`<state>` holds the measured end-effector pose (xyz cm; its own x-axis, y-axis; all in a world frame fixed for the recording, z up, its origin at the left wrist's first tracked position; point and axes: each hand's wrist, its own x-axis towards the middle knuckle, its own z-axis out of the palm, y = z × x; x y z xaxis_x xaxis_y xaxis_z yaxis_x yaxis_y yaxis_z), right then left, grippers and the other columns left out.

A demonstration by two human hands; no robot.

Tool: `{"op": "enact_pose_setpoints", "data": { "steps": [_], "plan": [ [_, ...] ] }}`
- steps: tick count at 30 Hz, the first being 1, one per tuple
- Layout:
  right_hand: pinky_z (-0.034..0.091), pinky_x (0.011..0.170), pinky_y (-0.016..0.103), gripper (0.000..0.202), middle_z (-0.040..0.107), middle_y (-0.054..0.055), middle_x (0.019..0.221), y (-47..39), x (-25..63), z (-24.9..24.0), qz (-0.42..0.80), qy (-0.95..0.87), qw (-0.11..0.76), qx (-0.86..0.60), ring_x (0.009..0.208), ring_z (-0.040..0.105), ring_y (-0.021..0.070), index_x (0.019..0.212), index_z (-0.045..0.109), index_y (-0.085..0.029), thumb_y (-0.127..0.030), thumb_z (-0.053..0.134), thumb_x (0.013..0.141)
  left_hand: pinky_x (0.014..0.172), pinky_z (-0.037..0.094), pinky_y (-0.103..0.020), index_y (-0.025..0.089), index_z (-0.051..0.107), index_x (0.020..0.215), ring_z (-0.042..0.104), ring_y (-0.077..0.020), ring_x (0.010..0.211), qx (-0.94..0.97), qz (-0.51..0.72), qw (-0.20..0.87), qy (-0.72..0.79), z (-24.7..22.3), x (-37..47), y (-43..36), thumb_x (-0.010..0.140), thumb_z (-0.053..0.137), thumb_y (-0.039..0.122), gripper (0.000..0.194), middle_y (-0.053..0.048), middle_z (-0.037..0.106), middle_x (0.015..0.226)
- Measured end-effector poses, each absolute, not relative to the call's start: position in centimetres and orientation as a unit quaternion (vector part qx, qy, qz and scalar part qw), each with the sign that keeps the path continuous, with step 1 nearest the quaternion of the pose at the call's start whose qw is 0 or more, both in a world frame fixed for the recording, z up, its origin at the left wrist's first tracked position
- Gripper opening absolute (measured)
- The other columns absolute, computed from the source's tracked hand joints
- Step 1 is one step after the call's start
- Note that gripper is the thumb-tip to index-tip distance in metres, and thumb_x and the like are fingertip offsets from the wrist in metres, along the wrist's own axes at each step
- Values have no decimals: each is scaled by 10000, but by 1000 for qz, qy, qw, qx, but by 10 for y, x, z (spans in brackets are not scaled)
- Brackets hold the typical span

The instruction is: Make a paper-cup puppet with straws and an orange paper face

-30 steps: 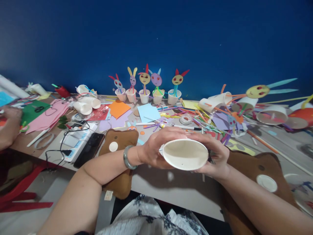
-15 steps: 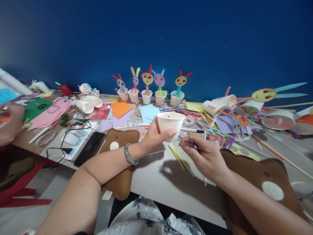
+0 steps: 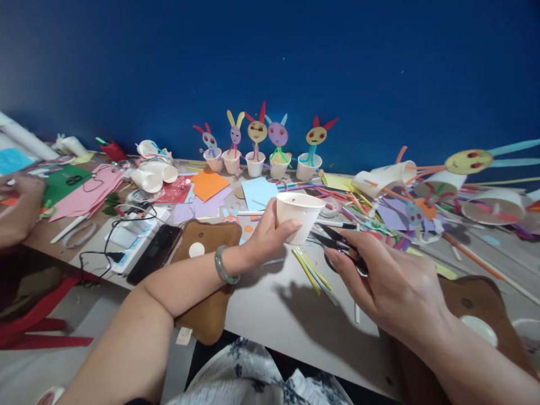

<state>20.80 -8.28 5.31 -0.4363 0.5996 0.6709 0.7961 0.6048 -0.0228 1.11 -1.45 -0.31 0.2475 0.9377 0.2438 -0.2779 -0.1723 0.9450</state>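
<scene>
Nearest, at the lower right, the person's right hand (image 3: 394, 275) is closed round the handles of a pair of dark scissors (image 3: 332, 236), thumb on the near side, fingers curled over the far side. The long axis of the scissors runs from that grip leftward and a little away, so the blades, which seem slightly parted, aim at the lower right side of a white paper cup (image 3: 300, 219); whether the tips touch it cannot be told from this angle. The cup is raised above the counter (image 3: 307, 332), roughly upright with its mouth up and its own axis near vertical, so the blades lie across that axis. The left hand (image 3: 266, 239) is clamped on the cup from its left, thumb across the near wall, and is the nearer of the two to it; from the right hand, the cup lies to the left and slightly farther off. A small dark spot shows inside the far part of its rim. Under the gap between the hands, a few yellow strips (image 3: 307, 271) lie slantwise on the counter. Farther back, beyond the cup, come a light blue sheet (image 3: 257, 193) and then a row of paper figures (image 3: 257, 132) standing in white cups by the blue wall (image 3: 253, 50)
</scene>
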Motion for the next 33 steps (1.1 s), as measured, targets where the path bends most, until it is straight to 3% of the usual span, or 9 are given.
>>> {"op": "enact_pose_setpoints", "data": {
  "steps": [8,15,21,26,33],
  "plan": [
    [204,449,284,317,572,16,521,-81,206,51,-225,-819,280,-447,426,498,145,846,641,-176,-386,504,1041,997,510,-414,218,466,1205,599,-244,1138,576,524,550,302,-3,11,-17,800,763,622,644,-86,621,1205],
    [157,452,277,382,554,15,522,-80,205,50,-200,-820,259,-469,414,442,135,788,602,-185,-403,439,1056,1001,498,-392,227,461,1202,593,-232,1140,593,537,527,287,-1,11,-21,806,771,599,625,-83,605,1206],
    [152,450,266,393,443,-21,470,-80,205,50,-151,-824,266,-477,401,397,125,784,581,-197,-424,414,1058,1044,485,-412,228,454,1257,589,-243,1172,614,540,495,294,-1,11,-23,836,736,611,635,-95,593,1235],
    [182,440,269,381,445,-37,469,-79,206,51,-70,-830,282,-477,374,405,123,803,569,-208,-440,408,1058,1072,481,-413,233,409,1313,591,-250,1226,644,567,435,273,-7,11,-20,858,715,598,659,-122,584,1307],
    [343,513,265,383,473,-37,554,-71,201,54,160,-801,321,-479,489,437,126,721,495,-232,-443,458,1039,1076,476,-438,245,389,1336,601,-255,1208,661,589,376,274,-16,10,-15,874,681,613,658,-119,586,1283]
  ]
}}
